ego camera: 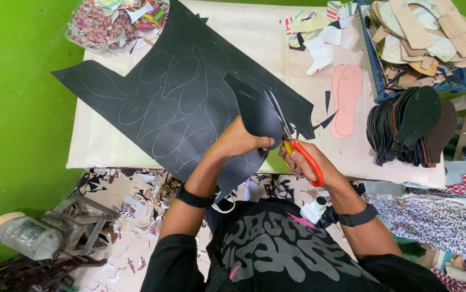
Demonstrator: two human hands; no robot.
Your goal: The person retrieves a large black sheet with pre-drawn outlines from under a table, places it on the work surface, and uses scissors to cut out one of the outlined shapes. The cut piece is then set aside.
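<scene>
Left hand [239, 141] pinches the black sheet [179, 103] over the desk [108, 146]; right hand [304, 162] grips orange-handled scissors [292, 141], blades in the sheet.

Both forearms extend forward from the lower frame and converge near centre. Left hand [238, 141]: palm down, fingers curled in a closed pinch grip, thumb tip pointing right. Left wrist carries a black band; forearm bare from a dark sleeve at the elbow, angled up and to the right. Right hand [304, 160]: fingers closed through a handle loop, knuckles facing up and left. Right wrist carries a black band with a small white unit on its inner side. Right forearm angled up and to the left. The two hands sit just beside each other, not touching.
</scene>
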